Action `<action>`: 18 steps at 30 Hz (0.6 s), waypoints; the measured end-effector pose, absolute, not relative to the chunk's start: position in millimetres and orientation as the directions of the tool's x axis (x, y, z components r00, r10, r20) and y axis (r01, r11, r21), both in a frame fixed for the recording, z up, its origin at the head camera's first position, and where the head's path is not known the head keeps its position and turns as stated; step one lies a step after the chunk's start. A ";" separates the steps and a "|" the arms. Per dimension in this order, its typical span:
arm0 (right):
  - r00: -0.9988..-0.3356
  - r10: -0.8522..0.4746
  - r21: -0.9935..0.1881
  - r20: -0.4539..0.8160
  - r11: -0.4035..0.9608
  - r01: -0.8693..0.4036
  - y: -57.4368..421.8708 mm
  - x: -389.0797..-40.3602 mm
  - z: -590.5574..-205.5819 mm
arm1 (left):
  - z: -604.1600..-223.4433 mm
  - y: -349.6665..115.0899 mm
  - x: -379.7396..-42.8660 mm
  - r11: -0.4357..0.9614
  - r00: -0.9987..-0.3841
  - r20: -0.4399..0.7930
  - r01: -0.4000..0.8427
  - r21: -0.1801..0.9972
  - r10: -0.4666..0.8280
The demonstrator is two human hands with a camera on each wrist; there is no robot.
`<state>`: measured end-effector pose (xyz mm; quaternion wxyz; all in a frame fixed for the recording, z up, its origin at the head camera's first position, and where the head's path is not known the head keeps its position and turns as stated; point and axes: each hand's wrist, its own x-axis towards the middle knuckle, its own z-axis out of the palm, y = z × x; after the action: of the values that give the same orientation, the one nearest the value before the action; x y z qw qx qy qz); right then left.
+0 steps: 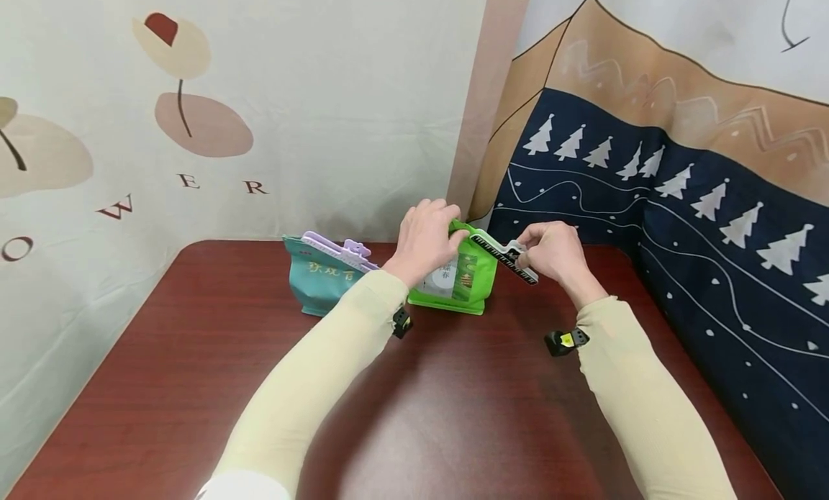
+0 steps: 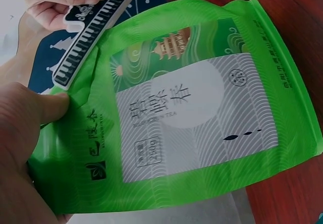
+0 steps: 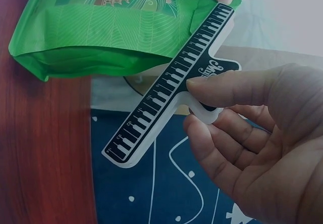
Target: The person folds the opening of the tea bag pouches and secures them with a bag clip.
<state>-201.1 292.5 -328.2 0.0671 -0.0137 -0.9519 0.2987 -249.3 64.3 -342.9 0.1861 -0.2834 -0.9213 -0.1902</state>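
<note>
A bright green tea bag (image 1: 481,275) stands on the table, and my left hand (image 1: 425,242) grips its top edge, thumb on the printed front. A long clip with a piano-keyboard pattern (image 3: 164,93) is pinched by its tab between the thumb and fingers of my right hand (image 1: 555,254). One end of this clip overlaps the bag's top corner, close to my left thumb (image 2: 54,107); its other end sticks out past the bag's side. Whether the jaws bite the bag I cannot tell. My left fingers are mostly hidden behind the bag in the left wrist view.
Left of the green bag stands a teal bag (image 1: 317,288) with a purple clip (image 1: 340,252) along its top, partly behind my left forearm. Both stand toward the back of the dark red table (image 1: 214,356). Cloth backdrops (image 1: 363,111) rise behind and at the right.
</note>
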 end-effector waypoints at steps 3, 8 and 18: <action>-0.991 0.069 -0.566 0.119 0.825 -0.011 292.0 -201.3 -327.5 | -339.6 62.4 -250.3 0.749 -0.771 0.435 0.605 0.270 0.466; -0.990 0.067 -0.568 0.121 0.823 -0.013 290.4 -201.1 -327.7 | -336.6 60.3 -250.7 0.739 -0.778 0.407 0.607 0.291 0.479; -0.990 0.069 -0.567 0.119 0.823 -0.010 283.0 -202.0 -325.4 | -336.7 62.0 -250.3 0.740 -0.776 0.417 0.607 0.290 0.474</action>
<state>-202.0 283.0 -325.4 0.0674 -0.0155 -0.9525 0.2967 -250.3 62.0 -336.7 0.1600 -0.2940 -0.9189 -0.2088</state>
